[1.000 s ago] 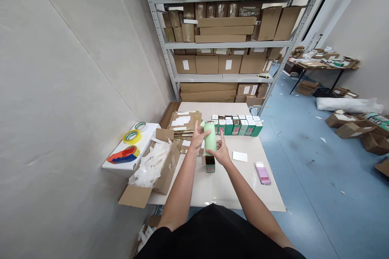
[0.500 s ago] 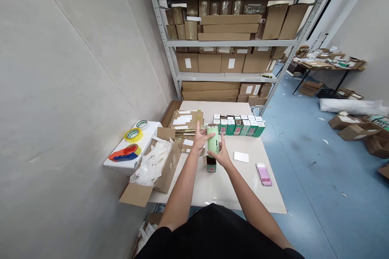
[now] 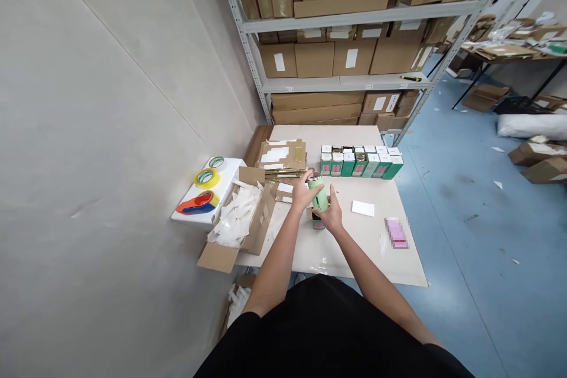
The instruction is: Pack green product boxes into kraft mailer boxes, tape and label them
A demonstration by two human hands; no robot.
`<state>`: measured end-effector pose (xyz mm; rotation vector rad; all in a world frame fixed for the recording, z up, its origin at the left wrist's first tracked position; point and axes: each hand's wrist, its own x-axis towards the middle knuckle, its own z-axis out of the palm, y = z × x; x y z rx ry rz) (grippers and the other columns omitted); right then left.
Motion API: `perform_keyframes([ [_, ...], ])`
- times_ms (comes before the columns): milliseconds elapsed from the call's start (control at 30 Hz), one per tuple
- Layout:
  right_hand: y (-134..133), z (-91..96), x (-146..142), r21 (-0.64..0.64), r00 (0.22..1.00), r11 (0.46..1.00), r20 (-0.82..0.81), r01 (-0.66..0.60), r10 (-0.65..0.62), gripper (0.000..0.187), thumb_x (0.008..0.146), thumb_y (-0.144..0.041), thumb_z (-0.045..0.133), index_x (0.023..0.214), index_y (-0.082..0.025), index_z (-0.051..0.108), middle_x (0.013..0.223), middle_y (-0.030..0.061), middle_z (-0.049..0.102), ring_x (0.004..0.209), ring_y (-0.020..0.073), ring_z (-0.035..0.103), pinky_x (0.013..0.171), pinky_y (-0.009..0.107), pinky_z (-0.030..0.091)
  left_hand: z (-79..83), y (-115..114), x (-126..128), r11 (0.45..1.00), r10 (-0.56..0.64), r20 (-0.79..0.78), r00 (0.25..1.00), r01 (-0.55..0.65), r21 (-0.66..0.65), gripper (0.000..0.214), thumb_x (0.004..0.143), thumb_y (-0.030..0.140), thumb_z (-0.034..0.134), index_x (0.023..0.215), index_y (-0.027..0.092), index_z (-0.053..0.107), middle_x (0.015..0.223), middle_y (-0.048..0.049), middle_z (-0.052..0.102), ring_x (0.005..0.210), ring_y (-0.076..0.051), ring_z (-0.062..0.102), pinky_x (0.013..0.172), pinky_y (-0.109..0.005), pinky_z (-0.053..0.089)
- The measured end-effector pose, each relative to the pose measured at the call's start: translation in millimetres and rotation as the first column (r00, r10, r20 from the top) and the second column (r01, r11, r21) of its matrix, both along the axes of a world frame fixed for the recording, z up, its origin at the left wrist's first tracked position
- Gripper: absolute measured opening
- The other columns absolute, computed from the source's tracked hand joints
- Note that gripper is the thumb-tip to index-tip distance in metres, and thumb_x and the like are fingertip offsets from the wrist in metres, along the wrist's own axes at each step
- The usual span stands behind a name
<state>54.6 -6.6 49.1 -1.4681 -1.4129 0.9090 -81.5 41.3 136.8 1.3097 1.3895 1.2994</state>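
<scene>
A light green tumbler (image 3: 318, 194) with a metallic top stands slightly tilted between my two hands. My left hand (image 3: 302, 191) grips its upper left side, the thumb across the front. Against its lower right side is my right hand (image 3: 331, 212), closed around it with the thumb near the base. Directly beneath the tumbler is a small green box (image 3: 318, 224), its top open. Whether the tumbler's base is inside the box is hidden by my right hand. Two rows of green and white boxes (image 3: 361, 164) stand behind, to the right.
On the table lie a white card (image 3: 362, 208), a pixelated pink item (image 3: 396, 233) and stacked flat cardboard (image 3: 283, 155). A carton (image 3: 259, 230) of white packing material sits left, beside tape rolls (image 3: 206, 178) and a tape dispenser (image 3: 195, 203). Shelving (image 3: 354, 82) with cartons stands behind.
The view has tilted downward and shifted left. Both hands have kept hold of the tumbler, which leans a little more and sits lower against the open box.
</scene>
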Motion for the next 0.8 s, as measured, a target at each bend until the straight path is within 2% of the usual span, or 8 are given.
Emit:
perform_keyframes([
  [100, 5, -26.5, 7, -0.04, 0.997, 0.997, -0.049, -0.067, 0.065, 0.12, 0.066, -0.038, 0.084, 0.166, -0.029, 0.018, 0.138, 0.0084, 0.06, 0.129, 0.0323, 0.059, 0.108, 0.049, 0.048, -16.6, 1, -1, 0.997, 0.041, -0.059, 0.997, -0.045, -0.057, 0.094, 0.061, 0.031, 0.099, 0.146, 0.028, 0.06, 0.132, -0.0097, 0.07, 0.125, -0.031, 0.062, 0.115, -0.047, 0.043],
  [200, 9, -58.1, 21, -0.152, 0.998, 0.986, -0.021, -0.061, 0.059, 0.111, 0.064, -0.032, 0.08, 0.163, -0.027, 0.029, 0.154, 0.0121, 0.051, 0.138, 0.0343, 0.054, 0.113, 0.051, 0.046, -37.3, 3, -6, 0.992, 0.059, -0.044, 0.997, -0.064, -0.11, 0.088, 0.06, 0.024, 0.096, 0.141, 0.028, 0.064, 0.128, -0.0082, 0.071, 0.12, -0.028, 0.065, 0.112, -0.044, 0.046],
  [300, 5, -89.1, 29, -0.309, 0.999, 0.951, 0.018, -0.028, 0.035, 0.101, 0.064, -0.028, 0.077, 0.159, -0.024, 0.041, 0.153, 0.0138, 0.054, 0.134, 0.0348, 0.058, 0.113, 0.052, 0.047, -59.1, 3, -7, 0.987, 0.032, -0.007, 0.999, -0.033, -0.155, 0.082, 0.059, 0.015, 0.092, 0.137, 0.024, 0.066, 0.123, -0.0082, 0.072, 0.111, -0.025, 0.067, 0.106, -0.042, 0.05],
  [400, -1, -113.7, 26, -0.361, 0.998, 0.93, 0.005, -0.062, 0.068, 0.099, 0.063, -0.027, 0.079, 0.156, -0.027, 0.045, 0.151, 0.0106, 0.058, 0.133, 0.0338, 0.06, 0.112, 0.052, 0.048, -79.5, -1, -5, 0.981, 0.023, -0.049, 0.999, -0.032, -0.189, 0.08, 0.059, 0.013, 0.09, 0.135, 0.022, 0.066, 0.117, -0.0078, 0.073, 0.105, -0.024, 0.069, 0.103, -0.041, 0.052],
  [500, -5, -130.4, 21, -0.396, 0.994, 0.912, 0.0, -0.103, 0.112, 0.095, 0.066, -0.025, 0.079, 0.155, -0.026, 0.046, 0.149, 0.0105, 0.06, 0.134, 0.0337, 0.06, 0.113, 0.052, 0.046, -97.4, -8, -1, 0.98, -0.007, -0.11, 0.994, -0.015, -0.198, 0.078, 0.06, 0.012, 0.088, 0.134, 0.024, 0.066, 0.118, -0.0061, 0.073, 0.106, -0.023, 0.068, 0.103, -0.042, 0.052],
  [633, -3, -144.7, 18, -0.463, 0.993, 0.881, 0.014, -0.095, 0.115, 0.095, 0.066, -0.025, 0.078, 0.155, -0.024, 0.047, 0.148, 0.0132, 0.061, 0.135, 0.0342, 0.06, 0.113, 0.051, 0.046, -120.3, -20, 1, 0.983, -0.085, -0.199, 0.976, 0.049, -0.179, 0.079, 0.058, 0.008, 0.088, 0.132, 0.025, 0.067, 0.127, -0.0074, 0.071, 0.117, -0.026, 0.065, 0.11, -0.043, 0.048],
  [800, -2, -156.4, 19, -0.488, 0.994, 0.866, -0.063, -0.109, 0.09, 0.1, 0.061, -0.021, 0.076, 0.156, -0.02, 0.046, 0.148, 0.015, 0.061, 0.133, 0.0332, 0.062, 0.112, 0.049, 0.049, -149.6, -31, 3, 0.973, -0.096, -0.309, 0.946, 0.024, -0.228, 0.08, 0.065, 0.008, 0.085, 0.139, 0.025, 0.062, 0.138, -0.0091, 0.066, 0.13, -0.028, 0.06, 0.113, -0.042, 0.044],
])
